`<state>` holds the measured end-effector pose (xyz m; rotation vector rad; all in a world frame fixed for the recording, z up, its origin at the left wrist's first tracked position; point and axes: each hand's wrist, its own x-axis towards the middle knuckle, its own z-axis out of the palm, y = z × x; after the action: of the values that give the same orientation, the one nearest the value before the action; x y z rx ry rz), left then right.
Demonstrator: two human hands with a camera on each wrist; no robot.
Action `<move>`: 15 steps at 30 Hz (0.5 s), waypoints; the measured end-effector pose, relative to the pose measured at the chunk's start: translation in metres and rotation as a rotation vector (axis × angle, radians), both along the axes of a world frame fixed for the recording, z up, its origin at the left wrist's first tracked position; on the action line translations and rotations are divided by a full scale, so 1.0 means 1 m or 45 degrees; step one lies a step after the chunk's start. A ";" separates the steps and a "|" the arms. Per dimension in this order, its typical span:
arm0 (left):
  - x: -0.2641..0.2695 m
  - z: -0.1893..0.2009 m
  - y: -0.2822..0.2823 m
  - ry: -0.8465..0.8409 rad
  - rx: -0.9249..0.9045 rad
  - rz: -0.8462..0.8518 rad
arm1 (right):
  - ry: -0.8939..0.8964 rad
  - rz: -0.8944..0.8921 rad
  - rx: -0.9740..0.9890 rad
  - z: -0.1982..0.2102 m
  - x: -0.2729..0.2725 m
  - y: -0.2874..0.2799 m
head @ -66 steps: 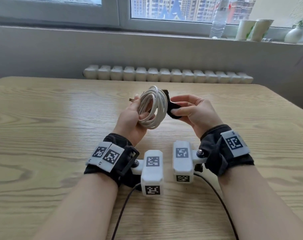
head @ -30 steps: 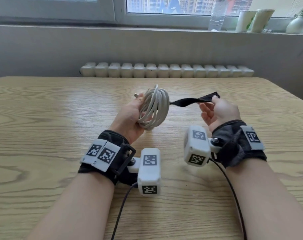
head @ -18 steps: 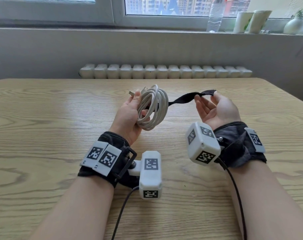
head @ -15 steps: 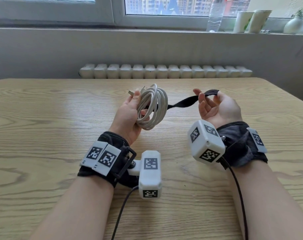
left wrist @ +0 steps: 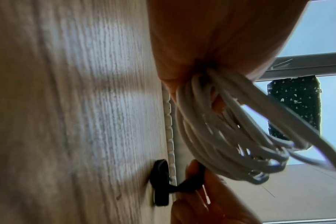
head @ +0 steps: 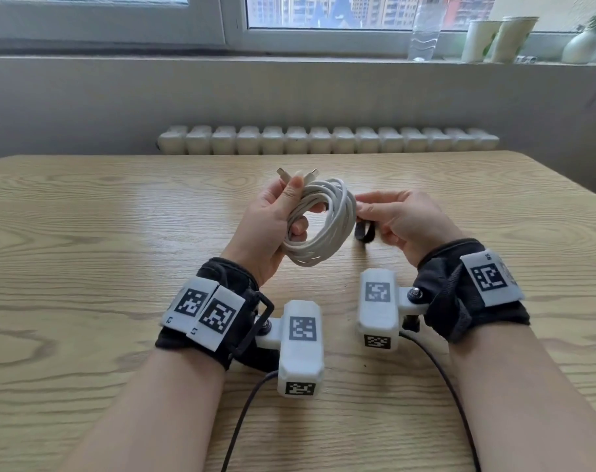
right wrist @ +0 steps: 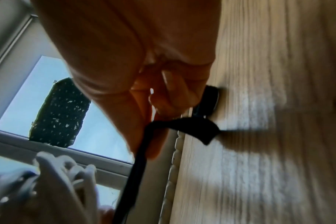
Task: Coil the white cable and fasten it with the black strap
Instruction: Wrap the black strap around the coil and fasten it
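Item 1, table: pale wood grain, spans my whole head view; both hands hover above its middle.

Item 2, left hand: raised over the table, fingers curled through the coil, thumb pressing the turns near the top. I log it as grasping the cable.

Item 3, cable: white, wound into a loose multi-turn coil, held off the table in the left hand. Two plug ends stick up past the thumb.

Item 4, strap: black, just right of the coil, running from it into the right hand; its free end loops below the fingers. The wrist views are blurred.

Item 5, right hand: beside the coil, fingertips pinching the strap against the coil's right edge.
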<state>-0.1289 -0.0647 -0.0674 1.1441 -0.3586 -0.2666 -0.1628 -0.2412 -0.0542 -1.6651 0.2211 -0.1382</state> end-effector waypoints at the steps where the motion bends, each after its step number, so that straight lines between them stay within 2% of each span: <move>1: 0.000 0.000 0.000 -0.014 0.008 0.000 | 0.050 0.088 -0.024 0.001 -0.001 0.002; 5: -0.003 0.002 -0.001 -0.058 0.043 0.005 | 0.089 0.361 0.047 0.001 -0.004 0.004; 12: -0.007 0.008 -0.001 -0.071 0.042 -0.019 | 0.034 0.506 0.431 0.001 -0.001 -0.002; 15: -0.009 0.008 -0.001 -0.078 0.052 -0.024 | 0.020 0.489 0.554 0.001 -0.001 -0.001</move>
<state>-0.1379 -0.0661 -0.0589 1.1911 -0.4200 -0.2568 -0.1634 -0.2417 -0.0530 -1.2475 -0.0592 0.2012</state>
